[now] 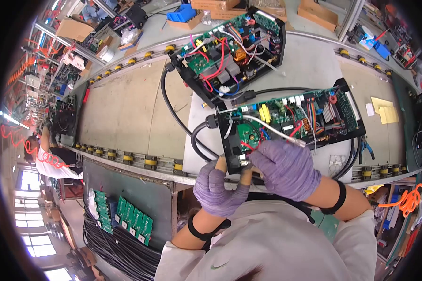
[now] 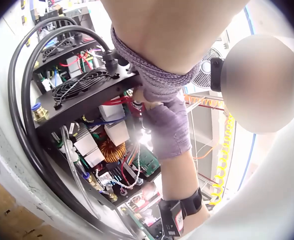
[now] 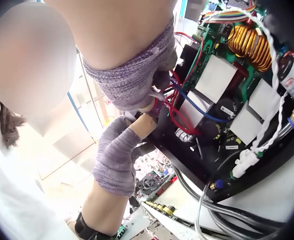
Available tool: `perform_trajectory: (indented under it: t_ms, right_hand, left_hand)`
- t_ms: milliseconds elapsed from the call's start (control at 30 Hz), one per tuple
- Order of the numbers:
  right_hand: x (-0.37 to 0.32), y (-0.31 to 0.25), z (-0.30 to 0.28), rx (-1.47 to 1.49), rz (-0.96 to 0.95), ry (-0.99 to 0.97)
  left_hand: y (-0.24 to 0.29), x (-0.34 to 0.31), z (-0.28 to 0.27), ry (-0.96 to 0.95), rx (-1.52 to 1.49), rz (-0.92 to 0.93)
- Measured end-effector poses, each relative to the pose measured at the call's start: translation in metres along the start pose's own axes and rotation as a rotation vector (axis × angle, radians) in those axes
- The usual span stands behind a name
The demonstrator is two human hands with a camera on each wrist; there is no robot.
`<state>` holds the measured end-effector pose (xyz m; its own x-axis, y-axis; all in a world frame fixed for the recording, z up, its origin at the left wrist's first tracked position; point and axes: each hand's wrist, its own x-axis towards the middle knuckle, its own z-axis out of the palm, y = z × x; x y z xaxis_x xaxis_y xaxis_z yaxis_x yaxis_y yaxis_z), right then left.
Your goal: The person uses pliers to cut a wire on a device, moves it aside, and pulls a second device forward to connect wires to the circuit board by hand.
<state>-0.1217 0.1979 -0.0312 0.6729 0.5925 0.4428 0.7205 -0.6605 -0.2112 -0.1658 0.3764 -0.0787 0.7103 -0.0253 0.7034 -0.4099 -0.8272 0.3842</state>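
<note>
An open power unit (image 1: 286, 122) with a black metal case lies in front of me, its green circuit boards, wires and copper coil (image 3: 249, 47) exposed. My left hand (image 1: 220, 189), in a purple glove with bare fingertips, grips the near corner of its black end panel (image 1: 228, 149). Close beside it, my right hand (image 1: 288, 171) is curled over the same corner, its fingertips pinching at the red wires (image 3: 179, 117) inside the case. What lies between those fingertips is mostly hidden. A clear tube with a white sleeve (image 1: 272, 129) crosses the boards.
A second open unit (image 1: 229, 56) stands just behind. Thick black cables (image 1: 173, 107) loop off the left ends. Rollers (image 1: 150, 161) line the bench edges. Green boards (image 1: 133, 218) and a black cable bundle (image 1: 117, 253) lie lower left. Blue-handled pliers (image 1: 368, 149) are at right.
</note>
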Motion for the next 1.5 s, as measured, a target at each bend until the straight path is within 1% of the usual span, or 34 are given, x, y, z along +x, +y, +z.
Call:
perform_trajectory:
  t_ms: [67, 100, 200, 233, 333, 367, 467, 500, 600, 633, 733, 767, 867, 1000, 1100, 1167, 1200, 1300, 1433, 1500]
  right_hand:
    - [-0.009, -0.002, 0.000, -0.045, 0.006, 0.123]
    - [-0.010, -0.001, -0.009, 0.054, 0.047, 0.144]
    - [-0.023, 0.007, -0.012, 0.110, 0.226, 0.337]
    - [-0.026, 0.010, -0.017, 0.049, 0.256, 0.332]
    - [-0.019, 0.009, -0.019, 0.013, 0.296, 0.450]
    - [-0.018, 0.012, -0.016, -0.007, 0.321, 0.463]
    - [-0.003, 0.018, -0.010, 0.064, 0.130, 0.485]
    - [0.004, 0.011, -0.014, 0.161, 0.134, 0.417]
    - [0.014, 0.007, -0.014, 0.167, 0.005, 0.213]
    - [0.016, 0.006, -0.012, 0.177, -0.024, 0.192]
    - [0.009, 0.010, -0.004, 0.037, -0.115, 0.087]
    - [0.008, 0.010, -0.004, 0.022, -0.119, 0.061]
    - [0.008, 0.010, -0.008, -0.011, -0.117, 0.014]
    - [0.006, 0.012, -0.003, -0.015, -0.119, 0.015]
    - [0.004, 0.015, 0.000, -0.008, -0.136, 0.057]
    - [0.005, 0.018, 0.000, -0.007, -0.183, 0.112]
    - [0.007, 0.018, -0.002, -0.001, -0.175, 0.076]
    - [0.016, 0.019, -0.018, 0.013, -0.154, -0.050]
    - [0.028, 0.017, -0.029, 0.019, -0.121, -0.239]
    - [0.034, 0.019, -0.034, 0.022, -0.131, -0.314]
  left_hand:
    - [-0.002, -0.002, 0.001, 0.024, -0.029, -0.015]
    - [-0.001, -0.001, 0.000, 0.015, -0.048, -0.026]
    - [0.000, 0.001, 0.000, 0.007, -0.095, -0.060]
    - [0.000, 0.001, -0.001, 0.004, -0.110, -0.064]
    - [0.000, 0.002, -0.001, 0.006, -0.118, -0.064]
    - [0.001, 0.001, -0.001, 0.007, -0.116, -0.063]
    - [0.001, 0.003, -0.003, 0.021, -0.124, -0.052]
    - [0.001, 0.003, -0.005, 0.024, -0.126, -0.048]
    - [0.004, 0.006, -0.016, 0.121, -0.010, 0.055]
    - [0.003, 0.005, -0.021, 0.105, -0.053, 0.082]
    - [0.010, 0.011, -0.021, 0.145, -0.028, 0.091]
    - [0.009, 0.008, -0.015, 0.174, -0.064, 0.088]
    - [0.010, 0.015, -0.016, 0.134, -0.079, 0.109]
    - [0.007, 0.015, -0.009, 0.157, -0.073, 0.130]
    - [0.020, 0.026, -0.027, -0.050, 0.045, 0.054]
    - [0.010, 0.018, -0.018, -0.063, -0.152, 0.017]
    - [0.007, 0.018, -0.016, -0.069, -0.251, -0.004]
    - [0.023, 0.025, -0.011, 0.013, -0.367, -0.206]
    - [0.007, 0.017, -0.004, -0.015, -0.226, -0.253]
    - [0.005, 0.013, -0.005, -0.114, -0.238, -0.269]
